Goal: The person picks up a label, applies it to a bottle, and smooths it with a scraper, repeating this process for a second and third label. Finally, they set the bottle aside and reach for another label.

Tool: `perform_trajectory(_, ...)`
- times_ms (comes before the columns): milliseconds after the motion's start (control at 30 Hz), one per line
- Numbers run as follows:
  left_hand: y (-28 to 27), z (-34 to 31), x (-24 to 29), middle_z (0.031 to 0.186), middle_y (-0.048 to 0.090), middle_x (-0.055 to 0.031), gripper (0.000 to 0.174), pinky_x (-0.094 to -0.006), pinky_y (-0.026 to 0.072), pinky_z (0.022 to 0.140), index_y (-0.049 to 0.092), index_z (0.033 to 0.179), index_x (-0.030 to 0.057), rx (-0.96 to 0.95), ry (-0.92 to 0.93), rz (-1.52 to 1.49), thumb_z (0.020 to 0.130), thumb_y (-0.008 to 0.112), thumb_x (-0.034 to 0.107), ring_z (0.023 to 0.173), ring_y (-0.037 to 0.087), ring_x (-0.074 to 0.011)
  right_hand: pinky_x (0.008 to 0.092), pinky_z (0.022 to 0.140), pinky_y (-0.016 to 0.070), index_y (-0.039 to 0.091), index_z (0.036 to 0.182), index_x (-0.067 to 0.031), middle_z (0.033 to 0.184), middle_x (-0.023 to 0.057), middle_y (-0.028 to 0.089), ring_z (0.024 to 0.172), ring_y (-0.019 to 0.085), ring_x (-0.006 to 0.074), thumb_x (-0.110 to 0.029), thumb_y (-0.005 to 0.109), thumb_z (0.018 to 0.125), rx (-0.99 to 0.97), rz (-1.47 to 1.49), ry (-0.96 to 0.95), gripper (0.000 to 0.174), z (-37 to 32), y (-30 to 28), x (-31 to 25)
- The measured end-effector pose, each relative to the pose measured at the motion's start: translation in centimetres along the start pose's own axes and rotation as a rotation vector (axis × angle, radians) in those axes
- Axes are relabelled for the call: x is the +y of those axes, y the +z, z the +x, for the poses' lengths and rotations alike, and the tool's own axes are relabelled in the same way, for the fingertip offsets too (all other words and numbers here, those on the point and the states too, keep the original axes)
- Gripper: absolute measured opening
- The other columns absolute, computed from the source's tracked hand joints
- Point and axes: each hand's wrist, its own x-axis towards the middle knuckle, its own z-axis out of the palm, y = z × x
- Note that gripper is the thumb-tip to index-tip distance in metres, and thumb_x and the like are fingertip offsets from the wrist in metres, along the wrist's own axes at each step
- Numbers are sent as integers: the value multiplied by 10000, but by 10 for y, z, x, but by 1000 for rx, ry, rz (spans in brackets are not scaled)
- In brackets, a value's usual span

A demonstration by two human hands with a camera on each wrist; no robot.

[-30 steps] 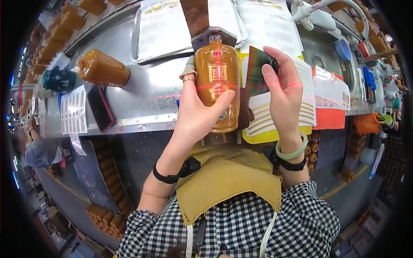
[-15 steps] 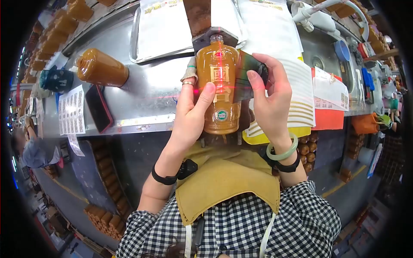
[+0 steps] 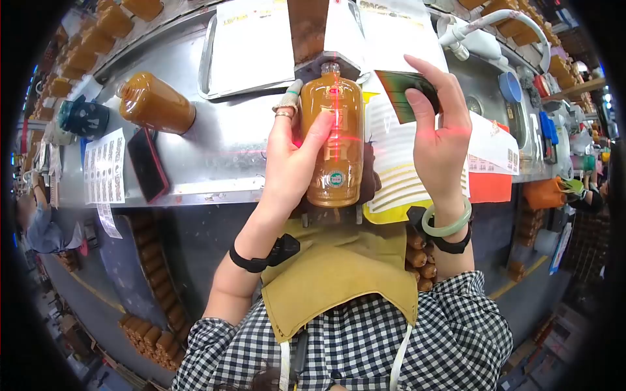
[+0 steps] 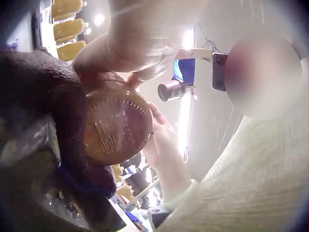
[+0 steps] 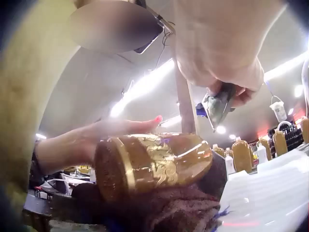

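A glossy amber-brown bottle [image 3: 345, 159] with gold characters and a small green-and-white emblem lies on its back, its neck against a metal stop. My left hand [image 3: 290, 163] grips its left side, thumb across the front over the upper character. Red laser lines cross the bottle. To its right my right hand [image 3: 443, 143] pinches a dark, flat scraper [image 3: 398, 98] between thumb and fingers, apart from the bottle. The right wrist view shows a gold relief on the bottle's side and a dark cloth [image 5: 169, 212] beneath it. Embossed marks cover its base in the left wrist view.
Another brown bottle [image 3: 156, 104] lies at the left, near a phone [image 3: 148, 166] and a label sheet [image 3: 104, 169]. Sheets with gold strips [image 3: 398, 176] lie on a yellow board at the right. A white stack of sheets [image 3: 254, 49] and a curved tap [image 3: 508, 16] stand farther back.
Half a second ago the scraper was against the bottle's right side; my right hand has since drawn it away to the right. My left thumb has shifted up onto the bottle's front.
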Motion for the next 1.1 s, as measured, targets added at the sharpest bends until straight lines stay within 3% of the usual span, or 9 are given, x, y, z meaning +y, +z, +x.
perform_trajectory(167,-7,11,5,1372,579,-141,528,-354,489,1068,453,1488,10,25,-53,85,1029,670,154,1277,565,-191,333,797,556,726,1155,-36,969,107,719,858,673,254,103,714,833,32,92,67,352,12,8,-10)
perform_trajectory(367,-18,15,10,1398,584,-131,448,-380,452,1118,539,1431,10,128,-126,-54,1113,519,325,1270,573,-213,343,788,536,753,985,-109,925,13,734,849,663,216,-45,722,765,-257,-120,-512,231,2,22,-14)
perform_trajectory(433,-25,17,6,1416,578,-143,529,-406,445,1131,532,1426,-25,151,-70,25,1136,420,403,1295,564,-236,337,718,531,733,1031,-120,851,3,660,803,628,206,-99,714,786,-576,45,-629,246,-7,19,-40)
perform_trajectory(567,-33,13,6,1468,547,-157,616,-445,428,1145,504,1438,-72,115,118,112,1138,368,448,1345,535,-275,374,625,499,712,1054,-115,797,36,648,726,604,250,-69,736,789,-229,-185,-527,270,48,38,11)
perform_trajectory(633,-42,11,2,1522,496,-195,615,-472,404,1165,537,1434,-66,-77,432,415,1108,446,448,1367,527,-313,378,712,542,738,1065,-96,930,70,735,820,674,274,-40,752,833,-64,-164,-452,239,71,24,18)
perform_trajectory(667,-48,14,7,1571,433,-232,611,-481,400,1166,602,1424,14,-205,543,636,1022,589,473,1389,509,-377,374,741,549,739,1079,-89,951,76,741,850,685,277,-38,754,844,-55,-144,-374,242,71,19,16)
perform_trajectory(800,-39,25,26,1597,384,-255,588,-494,449,1121,731,1303,169,-449,603,1013,798,803,462,1384,479,-455,357,779,553,731,1111,-77,989,88,744,892,699,281,-39,756,875,-73,-70,-236,240,59,16,16)
perform_trajectory(900,-39,34,32,1613,368,-243,585,-505,449,1123,746,1280,173,-550,640,1057,748,849,394,1382,481,-451,341,780,554,727,1123,-72,997,101,740,871,702,268,-35,757,884,-99,-31,-193,244,52,15,16)
perform_trajectory(1100,-50,43,23,1451,574,-176,605,-455,538,1020,714,1338,145,-461,671,940,772,840,314,1242,620,-387,323,803,558,717,1140,-38,995,109,741,881,713,241,-17,744,901,-86,-40,-113,242,47,-1,21)
